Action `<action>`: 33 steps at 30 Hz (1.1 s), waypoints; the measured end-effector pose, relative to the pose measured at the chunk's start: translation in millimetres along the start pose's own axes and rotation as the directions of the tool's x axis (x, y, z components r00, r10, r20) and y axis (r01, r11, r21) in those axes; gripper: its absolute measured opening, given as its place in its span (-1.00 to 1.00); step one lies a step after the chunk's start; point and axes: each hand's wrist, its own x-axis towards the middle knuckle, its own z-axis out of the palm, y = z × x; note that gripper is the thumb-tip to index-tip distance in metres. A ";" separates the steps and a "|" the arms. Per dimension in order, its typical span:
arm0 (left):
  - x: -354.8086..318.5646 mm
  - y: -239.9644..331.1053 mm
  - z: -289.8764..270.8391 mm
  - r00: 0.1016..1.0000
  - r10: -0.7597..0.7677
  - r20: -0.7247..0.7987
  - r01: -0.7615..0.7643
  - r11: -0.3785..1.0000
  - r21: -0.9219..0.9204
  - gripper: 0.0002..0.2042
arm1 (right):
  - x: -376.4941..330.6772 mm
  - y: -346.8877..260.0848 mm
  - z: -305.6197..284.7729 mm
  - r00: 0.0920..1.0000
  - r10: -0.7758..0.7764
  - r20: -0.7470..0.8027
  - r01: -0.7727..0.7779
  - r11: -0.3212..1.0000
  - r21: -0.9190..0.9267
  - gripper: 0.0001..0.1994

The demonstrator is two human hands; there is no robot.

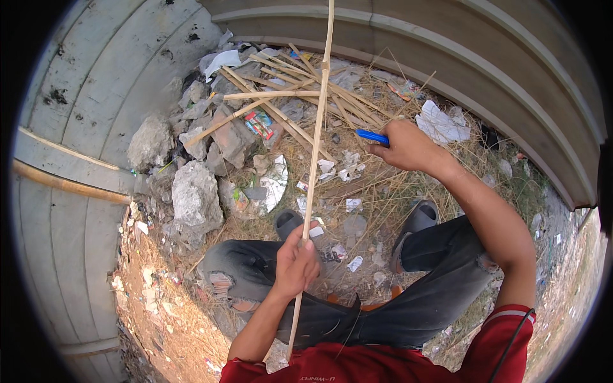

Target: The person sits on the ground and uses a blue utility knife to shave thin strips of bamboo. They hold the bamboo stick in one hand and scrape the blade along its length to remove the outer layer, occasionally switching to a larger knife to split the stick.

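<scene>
Over littered ground: left hand [297, 262] clenches long bamboo strip [316, 147]
Right hand [408, 147]: grasps blue-handled tool [371, 136] near bamboo pile [287, 86]

We have one view only: the head camera looks steeply down from above at our knees and the littered ground [357, 191], quite near.

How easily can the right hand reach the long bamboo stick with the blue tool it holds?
Probably yes. The right hand holds the blue tool close beside the bamboo stick, with nothing between them, while the left hand grips the stick lower down.
</scene>
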 end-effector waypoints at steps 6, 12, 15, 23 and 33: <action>9.3 4.6 6.9 0.985 0.071 -0.154 -0.057 0.994 0.097 -0.55 | -39.6 -72.9 55.0 0.932 -0.358 0.063 0.362 0.930 -0.070 -0.75; 10.0 2.1 2.7 0.980 0.061 -0.187 -0.052 0.997 0.055 -0.55 | -48.7 -87.9 91.9 0.890 -0.443 0.106 0.450 0.891 -0.060 -0.81; 9.9 -0.7 -5.3 0.981 0.036 -0.191 -0.037 0.999 0.000 -0.56 | -42.6 -88.2 95.4 0.881 -0.470 0.048 0.472 0.876 -0.098 -0.81; -18.5 -3.1 4.5 0.998 -0.060 -0.013 0.061 0.995 0.081 -0.55 | 66.0 21.9 14.4 0.945 0.014 -0.326 -0.112 0.953 -0.283 -0.78; 8.8 1.3 5.9 0.987 0.080 -0.138 -0.047 0.973 0.226 -0.54 | 7.3 -28.3 22.3 0.987 -0.134 -0.094 0.123 0.986 -0.112 -0.70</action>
